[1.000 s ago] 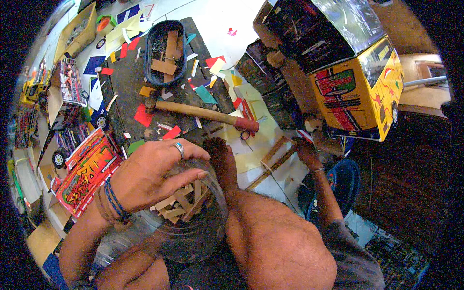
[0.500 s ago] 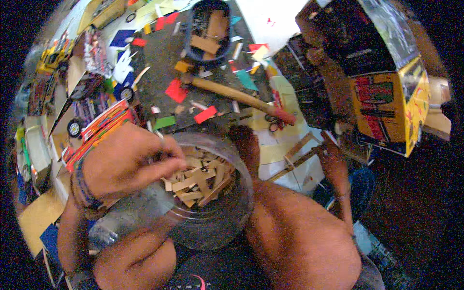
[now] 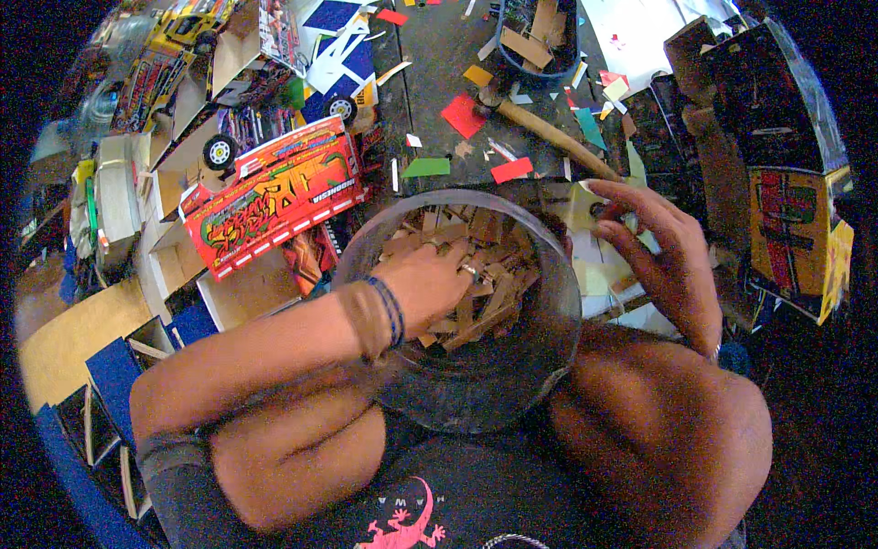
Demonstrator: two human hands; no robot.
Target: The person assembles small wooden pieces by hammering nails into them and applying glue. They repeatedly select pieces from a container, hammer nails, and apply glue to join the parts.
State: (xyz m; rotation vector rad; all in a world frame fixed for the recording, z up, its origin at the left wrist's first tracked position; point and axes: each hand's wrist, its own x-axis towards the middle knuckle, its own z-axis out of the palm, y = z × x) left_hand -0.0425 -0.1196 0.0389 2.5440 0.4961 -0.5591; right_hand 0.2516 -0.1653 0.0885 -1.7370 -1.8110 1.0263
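Observation:
A clear round plastic tub [image 3: 549,375] stands between my legs with many small flat wood strips [image 3: 498,316] inside. My left hand [image 3: 425,284] reaches over its left side and down among the strips. The fingers look apart, but their tips are partly hidden by the wood. A ring and a dark blue bracelet are on this hand and wrist. Just right of the tub's far rim, my right hand [image 3: 668,247] hovers with thumb and fingers apart and nothing visible between them. Dark scissor handles [image 3: 599,210] appear close to its fingertips.
A wooden-handled hammer [image 3: 558,137] lies beyond the tub among coloured paper scraps [image 3: 464,116]. Farther back is a blue-rimmed container [image 3: 540,69] of wood pieces. Left are a red printed panel [image 3: 283,197] and model truck parts; right, a yellow box-shaped model [image 3: 791,238].
My left hand has moved from the tub's left rim down into the wood strips. My right hand has come closer to the tub. The whole view has shifted left.

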